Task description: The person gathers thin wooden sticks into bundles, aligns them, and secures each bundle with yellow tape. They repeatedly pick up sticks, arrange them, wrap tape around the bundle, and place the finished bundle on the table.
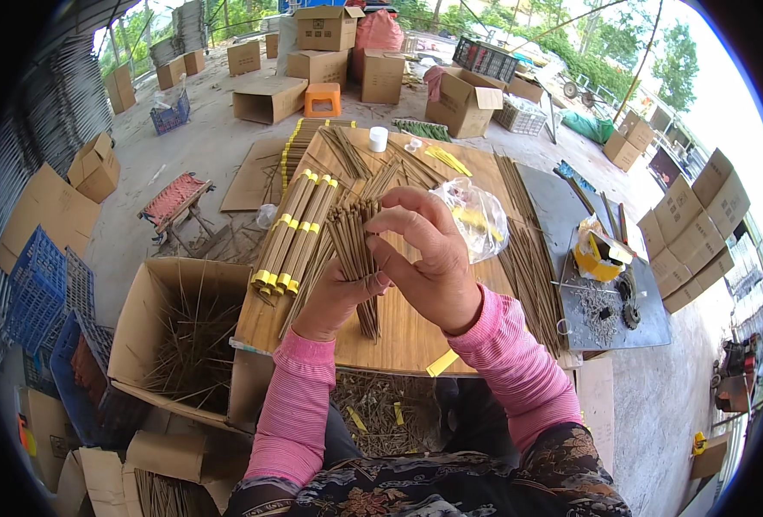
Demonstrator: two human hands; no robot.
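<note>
My left hand (323, 306) is closed around a bundle of thin brown sticks (353, 234), held upright and slightly tilted above the wooden table (416, 336). The bundle's upper ends fan out a little. Beside its right edge, my right hand (437, 267) has thumb and forefinger brought together in a pinch, touching the bundle near the top; whatever lies between those fingertips is too small to make out. Left of my hands lie several finished-looking stick bundles (292, 237) wrapped with yellow bands. Loose brown sticks (528, 258) lie along the table's right side.
A clear plastic bag (482, 220) with yellow pieces and a white round container (378, 140) stand on the table. To the right, a grey board (610, 319) carries metal bits and a yellow box (598, 258). At left, an open carton (144, 323) holds loose sticks.
</note>
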